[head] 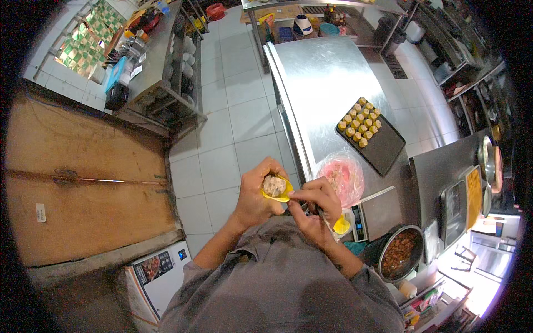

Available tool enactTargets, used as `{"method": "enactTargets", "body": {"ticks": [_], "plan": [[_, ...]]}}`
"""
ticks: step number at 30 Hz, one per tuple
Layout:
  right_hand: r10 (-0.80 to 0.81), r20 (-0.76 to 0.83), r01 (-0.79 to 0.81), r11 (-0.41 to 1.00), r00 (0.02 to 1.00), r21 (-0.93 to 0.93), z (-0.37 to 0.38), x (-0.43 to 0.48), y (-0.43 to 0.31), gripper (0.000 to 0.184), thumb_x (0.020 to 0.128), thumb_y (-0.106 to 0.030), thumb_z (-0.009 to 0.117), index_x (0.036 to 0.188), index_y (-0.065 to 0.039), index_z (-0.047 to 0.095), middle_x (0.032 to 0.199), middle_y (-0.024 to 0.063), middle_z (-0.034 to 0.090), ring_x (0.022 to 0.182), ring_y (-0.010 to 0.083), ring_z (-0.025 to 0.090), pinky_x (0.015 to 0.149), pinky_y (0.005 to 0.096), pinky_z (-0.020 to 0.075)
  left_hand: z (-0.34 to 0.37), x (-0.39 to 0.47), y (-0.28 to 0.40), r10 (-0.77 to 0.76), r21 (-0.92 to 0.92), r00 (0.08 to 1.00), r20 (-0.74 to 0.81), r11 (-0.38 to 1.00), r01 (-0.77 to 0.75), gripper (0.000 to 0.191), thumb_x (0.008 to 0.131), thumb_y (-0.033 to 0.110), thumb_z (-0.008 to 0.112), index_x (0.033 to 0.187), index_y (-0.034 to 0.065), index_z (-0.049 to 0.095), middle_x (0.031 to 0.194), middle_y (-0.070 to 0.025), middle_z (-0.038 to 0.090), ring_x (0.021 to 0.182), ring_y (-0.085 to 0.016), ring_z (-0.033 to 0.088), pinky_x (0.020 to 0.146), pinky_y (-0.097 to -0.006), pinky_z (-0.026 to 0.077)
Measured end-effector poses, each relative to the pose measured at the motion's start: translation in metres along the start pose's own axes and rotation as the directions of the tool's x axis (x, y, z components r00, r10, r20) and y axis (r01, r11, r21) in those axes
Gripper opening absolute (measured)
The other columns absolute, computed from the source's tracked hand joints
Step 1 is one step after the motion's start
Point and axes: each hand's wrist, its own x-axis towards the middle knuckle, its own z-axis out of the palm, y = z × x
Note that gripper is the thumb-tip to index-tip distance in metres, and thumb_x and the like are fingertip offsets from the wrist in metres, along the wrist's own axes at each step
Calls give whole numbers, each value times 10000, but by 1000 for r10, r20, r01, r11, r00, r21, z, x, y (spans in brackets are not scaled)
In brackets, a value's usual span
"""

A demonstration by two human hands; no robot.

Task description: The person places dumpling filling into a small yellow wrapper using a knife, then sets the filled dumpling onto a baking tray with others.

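Note:
My left hand (257, 196) curls around a yellow dumpling wrapper (285, 196) with a ball of pale minced filling (274, 185) in it. The fingertips of my right hand (315, 205) pinch the wrapper's right edge. A thin, smeared utensil (329, 227) lies in the same hand, pointing back towards the wrist; its exact kind is hard to tell. Just beyond this hand is a clear plastic bag (353, 172) of pinkish minced filling (334, 172). Yellow wrappers (342, 224) show in a bag beside my right wrist. Filled dumplings (362, 125) stand in rows on a dark tray (381, 154).
The tray rests on a steel worktable (308, 79). A digital scale (379, 210) and a pot of browned, chopped food (397, 254) are to the right. A rectangular pan (454, 212) lies farther right. A white appliance (166, 274) is at lower left, below a wooden panel (91, 208).

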Motion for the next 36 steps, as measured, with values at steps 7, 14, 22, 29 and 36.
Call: {"method": "enactTargets", "body": {"ticks": [7, 14, 22, 29, 36], "plan": [[275, 113, -287, 952, 955, 106, 4, 3, 1, 220, 781, 26, 772, 972, -66, 712, 962, 92, 679, 862, 167, 644, 719, 273, 506, -17, 0, -12, 4, 226, 993, 121, 974, -31, 827, 515, 702, 856, 876, 33, 532, 754, -29, 526, 680, -130, 517, 599, -297, 441], [258, 89, -270, 853, 962, 447, 21, 6, 12, 196, 814, 34, 757, 957, -18, 633, 1004, 104, 667, 903, 149, 633, 773, 255, 515, -27, 10, -17, 47, 288, 986, 159, 953, -92, 838, 487, 687, 867, 898, 28, 551, 757, -57, 516, 666, -185, 521, 601, -323, 439], [523, 228, -544, 597, 821, 590, 41, 11, 46, 238, 870, -121, 769, 1041, -33, 629, 1057, 77, 657, 909, 131, 621, 800, 270, 519, -37, 29, -36, 91, 44, 993, 76, 995, -94, 808, 477, 692, 864, 888, 57, 579, 892, -46, 575, 762, -184, 528, 670, -307, 441], [590, 422, -641, 222, 688, 735, 65, 36, 52, 503, 935, -316, 695, 1326, -65, 502, 1088, 67, 643, 900, 138, 653, 721, 280, 560, -52, 61, -39, 223, 226, 956, 190, 938, -263, 768, 625, 814, 708, 936, 118, 622, 985, -22, 587, 1020, -245, 510, 960, -415, 319], [722, 409, -758, 241, 558, 607, 85, 67, 73, 504, 973, -352, 594, 1391, -89, 493, 1159, 38, 655, 991, 167, 666, 805, 328, 557, -88, 94, -44, 161, 162, 951, 266, 964, -209, 779, 667, 669, 825, 1143, 93, 605, 1090, -35, 581, 1086, -248, 505, 1015, -413, 327]]}}
